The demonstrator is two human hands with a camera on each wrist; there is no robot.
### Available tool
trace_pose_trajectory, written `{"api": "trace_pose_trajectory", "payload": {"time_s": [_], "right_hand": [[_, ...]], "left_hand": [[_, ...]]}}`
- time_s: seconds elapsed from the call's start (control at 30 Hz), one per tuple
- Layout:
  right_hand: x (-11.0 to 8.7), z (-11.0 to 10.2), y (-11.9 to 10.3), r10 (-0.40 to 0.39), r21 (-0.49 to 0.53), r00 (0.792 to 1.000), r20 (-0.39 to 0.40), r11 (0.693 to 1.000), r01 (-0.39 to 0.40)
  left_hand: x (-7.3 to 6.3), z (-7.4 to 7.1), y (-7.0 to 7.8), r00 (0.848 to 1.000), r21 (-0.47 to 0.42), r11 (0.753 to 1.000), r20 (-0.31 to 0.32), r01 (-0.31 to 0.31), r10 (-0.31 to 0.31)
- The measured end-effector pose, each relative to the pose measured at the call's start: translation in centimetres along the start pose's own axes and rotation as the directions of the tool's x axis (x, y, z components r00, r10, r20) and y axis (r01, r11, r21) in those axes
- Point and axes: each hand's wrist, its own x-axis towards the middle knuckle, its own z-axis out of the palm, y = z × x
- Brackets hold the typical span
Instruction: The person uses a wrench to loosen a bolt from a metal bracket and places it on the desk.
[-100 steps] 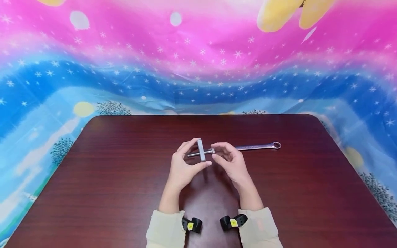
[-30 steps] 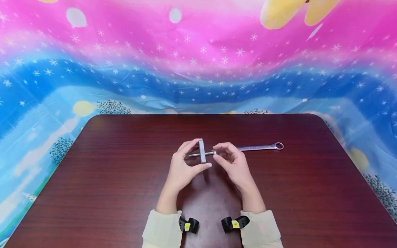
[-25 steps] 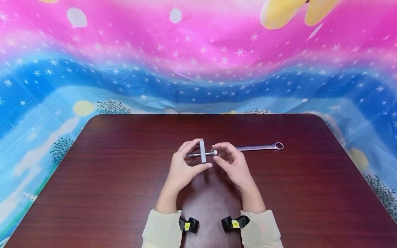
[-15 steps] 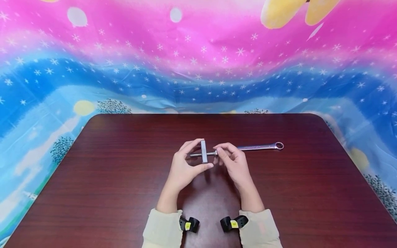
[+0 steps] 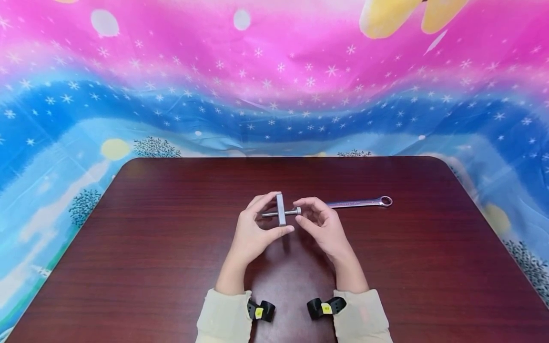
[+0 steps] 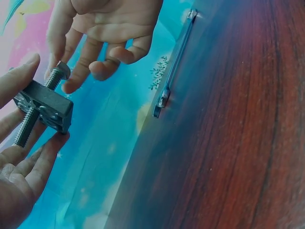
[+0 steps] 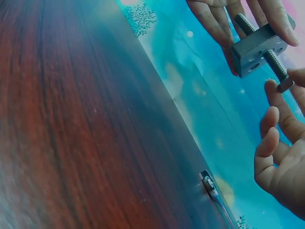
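My left hand [image 5: 253, 233] holds a grey rectangular metal block [image 5: 280, 209] upright between its thumb and fingers, above the table. A long hex-head bolt [image 5: 290, 212] passes through the block, its threaded end sticking out on the left side. My right hand [image 5: 321, 228] has curled fingers around the hex head, with thumb and index fingertips right at it. In the right wrist view, holes show in the face of the block [image 7: 252, 50], and the bolt's head [image 7: 286, 85] lies among the right fingertips.
A combination wrench [image 5: 360, 204] lies on the dark red wooden table [image 5: 150, 247] beyond the right hand, its ring end pointing right. Behind the table hangs a pink and blue printed cloth [image 5: 274, 95].
Half a second ago the right thumb lay forward over the bolt head; now it has swung back below it and the head shows. The left hand keeps the block nearly still.
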Motion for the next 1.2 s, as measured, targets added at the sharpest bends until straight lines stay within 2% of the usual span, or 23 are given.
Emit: {"api": "trace_pose_trajectory", "payload": {"time_s": [0.2, 0.5, 0.63, 0.9, 1.1, 1.2], "right_hand": [[0.11, 0.15, 0.22, 0.061, 0.042, 0.996, -0.059, 0.997, -0.059], [0.29, 0.79, 0.05, 0.065, 0.069, 0.986, -0.155, 0.996, -0.055], [0.28, 0.81, 0.01, 0.043, 0.097, 0.989, -0.14, 0.995, -0.03], [0.1, 0.2, 0.27, -0.043, 0.03, 0.998, -0.037, 0.999, 0.044], [0.07, 0.14, 0.23, -0.009, 0.029, 0.999, -0.032, 1.0, 0.01], [0.07, 0.36, 0.15, 0.009, 0.067, 1.0, -0.028, 0.998, -0.007]], "left_hand": [[-0.01, 0.12, -0.07, 1.0, 0.001, 1.0, 0.001, -0.003, 0.003], [-0.02, 0.11, -0.31, 1.0, -0.009, 1.0, 0.009, -0.011, 0.011], [0.01, 0.03, -0.34, 1.0, 0.0, 1.0, 0.004, -0.01, 0.01], [0.06, -0.11, -0.22, 1.0, 0.001, 1.0, -0.004, -0.005, 0.005], [0.04, -0.13, -0.26, 1.0, 0.003, 1.0, 0.001, -0.008, 0.008], [0.06, -0.05, -0.27, 1.0, -0.006, 1.0, 0.007, -0.013, 0.013]]}}
